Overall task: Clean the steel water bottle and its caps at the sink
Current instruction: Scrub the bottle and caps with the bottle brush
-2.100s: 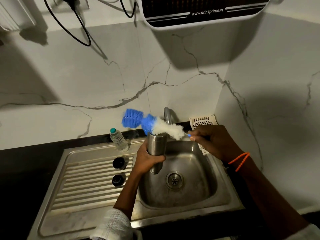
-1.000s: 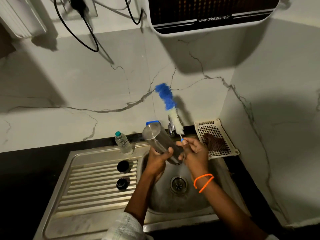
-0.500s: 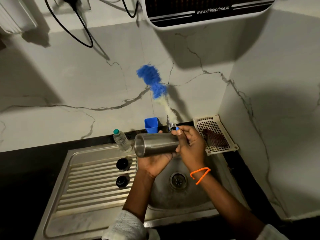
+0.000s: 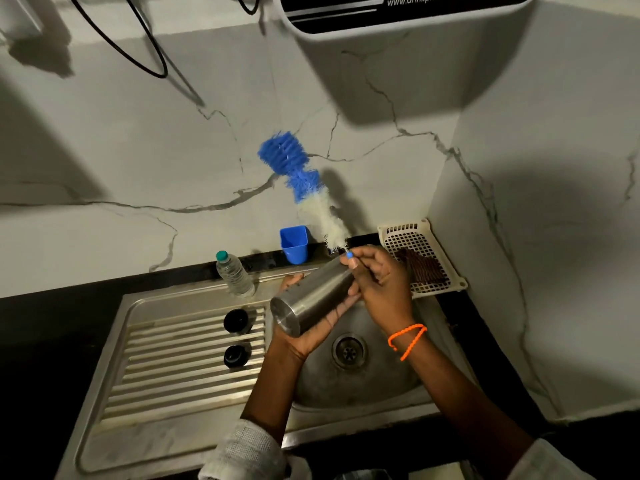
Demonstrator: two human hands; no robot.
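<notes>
The person is standing at a steel sink (image 4: 194, 441) set against a marbled wall. The left hand (image 4: 304, 332) is cradling the steel bottle (image 4: 310, 301) from below, fingers curled up around its body, holding it above the basin. The bottle is lying tilted, its flat base pointing down and toward the left, its mouth end hidden behind the right hand (image 4: 379, 285). That hand is closing around the handle of a bottle brush (image 4: 301, 183), pinching it near the blue tip. The brush is sticking up and to the left, outside the bottle, with white bristles near the hand and blue ones at the far end. An orange bracelet (image 4: 407, 339) is hanging on the right wrist. The 2 black caps (image 4: 236, 320) are sitting apart on the ribbed drainboard, left of the basin. A small plastic bottle (image 4: 233, 275) is standing at the drainboard's back edge, a blue cup (image 4: 294, 244) beside it against the wall, and a white basket (image 4: 420, 244) is resting at the right.
</notes>
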